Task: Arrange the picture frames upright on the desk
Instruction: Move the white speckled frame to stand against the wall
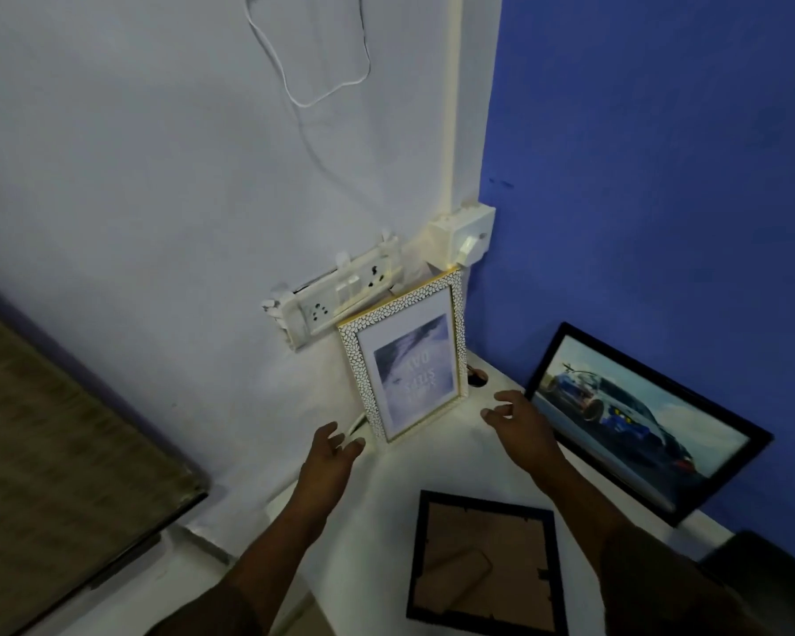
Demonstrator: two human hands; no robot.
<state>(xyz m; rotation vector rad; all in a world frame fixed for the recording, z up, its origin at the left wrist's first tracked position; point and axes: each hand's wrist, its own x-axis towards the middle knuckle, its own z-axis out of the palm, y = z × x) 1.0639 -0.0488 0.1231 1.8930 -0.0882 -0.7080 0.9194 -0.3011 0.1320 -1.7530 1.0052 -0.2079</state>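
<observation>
Both hands, left (333, 452) and right (519, 424), released beside white frame (407, 355) | apparently upright | next: lift face-down frame (483, 562) by its edges.

There is just one camera, worn on the person's head. It looks forward and down into a room corner, where a pale wall (134, 176) on the left meets a blue wall (662, 153) on the right. The white desk (437, 456) sits close below it. Both arms reach in from the near edge. The wide lens bends the edges of the view.
</observation>
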